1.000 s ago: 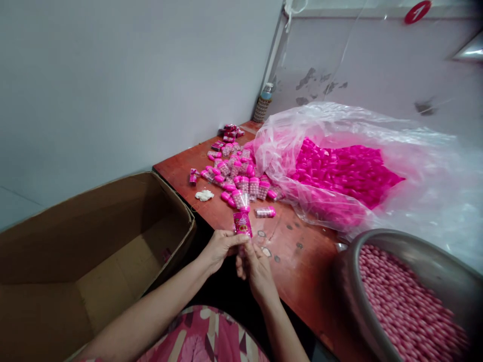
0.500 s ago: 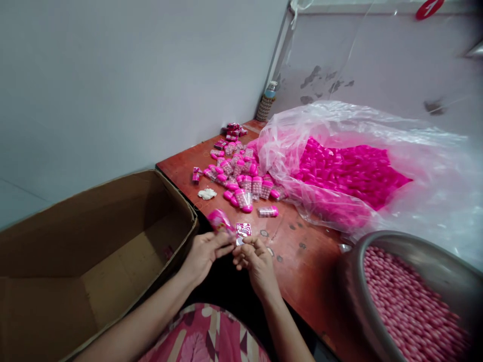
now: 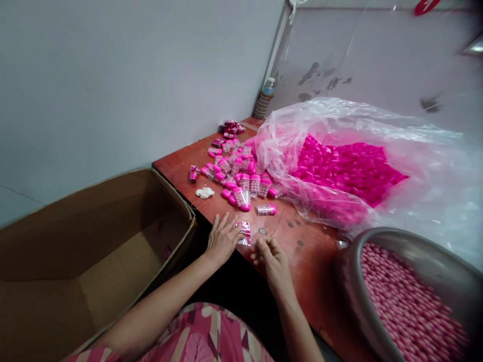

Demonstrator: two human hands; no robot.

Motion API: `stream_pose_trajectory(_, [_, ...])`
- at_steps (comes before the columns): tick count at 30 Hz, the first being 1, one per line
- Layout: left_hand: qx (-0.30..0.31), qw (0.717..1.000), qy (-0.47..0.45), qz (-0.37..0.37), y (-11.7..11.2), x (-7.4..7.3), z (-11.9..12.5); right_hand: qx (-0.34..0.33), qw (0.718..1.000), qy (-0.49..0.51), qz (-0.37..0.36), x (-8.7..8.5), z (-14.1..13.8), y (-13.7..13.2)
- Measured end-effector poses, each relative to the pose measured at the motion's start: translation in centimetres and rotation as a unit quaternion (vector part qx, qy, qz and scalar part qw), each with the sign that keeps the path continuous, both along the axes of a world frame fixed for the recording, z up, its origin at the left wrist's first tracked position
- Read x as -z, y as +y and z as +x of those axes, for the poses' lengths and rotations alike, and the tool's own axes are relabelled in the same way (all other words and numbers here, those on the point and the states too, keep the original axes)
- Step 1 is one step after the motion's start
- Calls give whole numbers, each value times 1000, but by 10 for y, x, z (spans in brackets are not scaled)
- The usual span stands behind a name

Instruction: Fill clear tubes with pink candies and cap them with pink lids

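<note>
My left hand lies open near the table's front edge, fingers spread, its fingertips touching a small stack of shiny pink printed labels or sachets. My right hand is just right of that stack, thumb and fingers pinched together; whatever they may hold is too small to make out. Beyond both hands lies a heap of small clear containers with pink caps, filled with pale pink balls. One such container rests on its side apart from the heap.
A cardboard box stands at the left, against the red table. A plastic bag of bright pink pieces spreads over the back right. At the right is a grey basin of pink balls. A white wad sits near the table edge.
My left hand has let go of a shiny pink packet and now reaches flat onto the label stack. The right hand has moved slightly right, away from the stack.
</note>
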State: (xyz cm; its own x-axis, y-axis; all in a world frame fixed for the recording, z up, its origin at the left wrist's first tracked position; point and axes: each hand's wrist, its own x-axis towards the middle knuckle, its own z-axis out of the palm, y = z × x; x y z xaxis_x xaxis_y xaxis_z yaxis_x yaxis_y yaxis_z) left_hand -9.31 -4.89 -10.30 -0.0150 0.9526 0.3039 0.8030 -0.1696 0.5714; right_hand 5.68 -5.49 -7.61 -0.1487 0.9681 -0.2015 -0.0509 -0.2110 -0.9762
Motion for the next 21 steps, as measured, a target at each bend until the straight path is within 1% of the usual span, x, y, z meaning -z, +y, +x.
stream_pose_trajectory(1, [-4,1000,27,11,1,4,0,8,1000,-25,17,1,1,2])
stream_pose_trajectory(3, [-10,998,50,32,1,10,-2,28,994,-89,58,5,2,9])
stream_pose_trajectory(5, [-6,998,35,50,-1,12,-3,43,985,-142,93,9,0,17])
stream_pose_trajectory(6, [1,998,16,58,-2,10,-3,43,983,-149,99,11,-3,21])
stream_pose_trajectory(7, [12,998,-9,64,-4,8,-3,37,985,-137,95,12,-5,25])
stream_pose_trajectory(9, [34,994,-80,69,-9,1,0,13,996,-66,66,12,-10,30])
stream_pose_trajectory(11, [24,980,-189,48,-12,-8,2,5,999,19,34,10,-13,33])
stream_pose_trajectory(12, [6,965,-261,22,-14,-12,2,8,998,49,25,8,-13,34])
stream_pose_trajectory(13, [-10,941,-338,-17,-14,-16,3,10,997,67,21,6,-14,34])
stream_pose_trajectory(14, [-19,907,-414,-67,-14,-19,3,8,997,74,19,4,-14,34])
stream_pose_trajectory(15, [-19,868,-481,-121,-14,-21,2,-2,997,71,19,2,-14,34])
stream_pose_trajectory(16, [-10,830,-532,-170,-13,-22,2,-21,998,59,21,1,-13,35])
stream_pose_trajectory(17, [-1,798,-566,-206,-13,-23,2,-41,998,37,28,-1,-12,36])
stream_pose_trajectory(18, [4,777,-586,-229,-12,-23,1,-54,998,1,45,-2,-12,39])
stream_pose_trajectory(19, [0,765,-598,-239,-11,-22,1,-58,994,-51,72,-3,-11,44])
stream_pose_trajectory(20, [-9,759,-605,-241,-11,-22,1,-48,986,-119,108,-4,-10,50])
stream_pose_trajectory(21, [-20,757,-608,-239,-10,-21,0,-28,968,-200,151,-5,-10,58])
